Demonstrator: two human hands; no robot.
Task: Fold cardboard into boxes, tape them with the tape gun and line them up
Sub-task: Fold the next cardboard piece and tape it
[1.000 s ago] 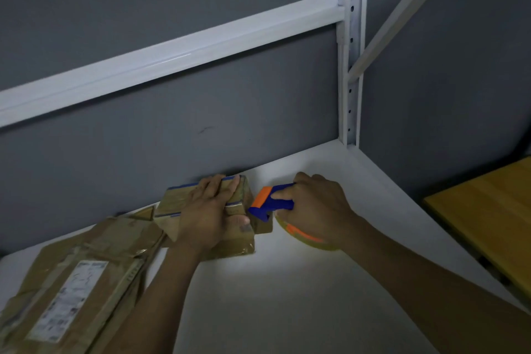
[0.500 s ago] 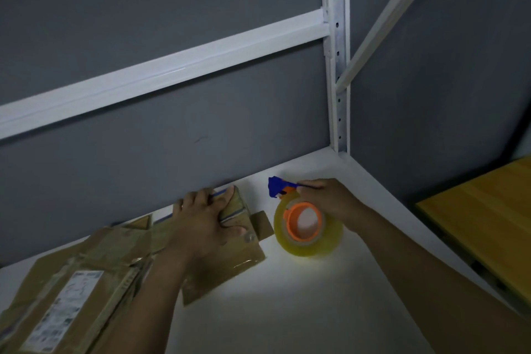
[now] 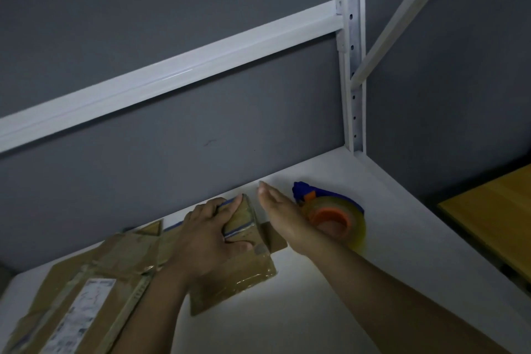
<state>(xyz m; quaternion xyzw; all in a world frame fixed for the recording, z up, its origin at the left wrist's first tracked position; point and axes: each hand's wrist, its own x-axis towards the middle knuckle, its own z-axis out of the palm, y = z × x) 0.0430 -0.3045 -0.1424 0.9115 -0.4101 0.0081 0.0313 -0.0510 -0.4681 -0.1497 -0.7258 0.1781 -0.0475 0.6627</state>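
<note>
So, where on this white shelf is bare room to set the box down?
Bare shelf lies right of the tape gun, up to the corner post, and in front of the box. Left is crowded: flattened cardboard, left hand gripping the box.

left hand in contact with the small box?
Touching. Head view shows the left hand wrapped over the small box, thumb pressed on its near face.

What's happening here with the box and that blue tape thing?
A person is making a cardboard box on a white shelf. The left hand grips the small box from above. The right hand is open, fingers straight, between the box and the tape gun. The tape gun lies on the shelf and nobody holds it. More flat cardboard lies on the left.
</note>
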